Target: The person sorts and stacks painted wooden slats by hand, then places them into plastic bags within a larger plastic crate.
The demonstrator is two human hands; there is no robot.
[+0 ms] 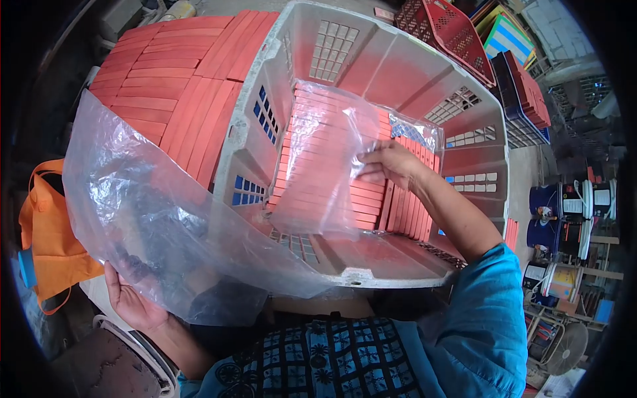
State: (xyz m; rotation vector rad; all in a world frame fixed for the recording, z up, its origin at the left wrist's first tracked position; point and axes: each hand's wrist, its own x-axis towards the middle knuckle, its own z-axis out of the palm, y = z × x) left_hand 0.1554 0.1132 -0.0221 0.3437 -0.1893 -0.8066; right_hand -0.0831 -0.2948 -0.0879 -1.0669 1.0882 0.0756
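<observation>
A clear plastic sheet (166,219) stretches from the lower left, over the near rim of a large grey crate (371,275), and into it. My left hand (136,305) is at the sheet's lower edge, palm up, with its thumb and fingers around the plastic. Inside the crate, my right hand (391,162) pinches a fold of clear plastic (325,139) above rows of red-painted strips (365,196). More red strips (415,212) stand in a second row at the crate's right side, partly under plastic.
Stacked red strips (179,79) lie left of the crate. An orange bag (53,232) hangs at far left. Red crates (444,40), a dark crate with red pieces (521,99), paint buckets (544,205) and a fan (567,348) stand at right.
</observation>
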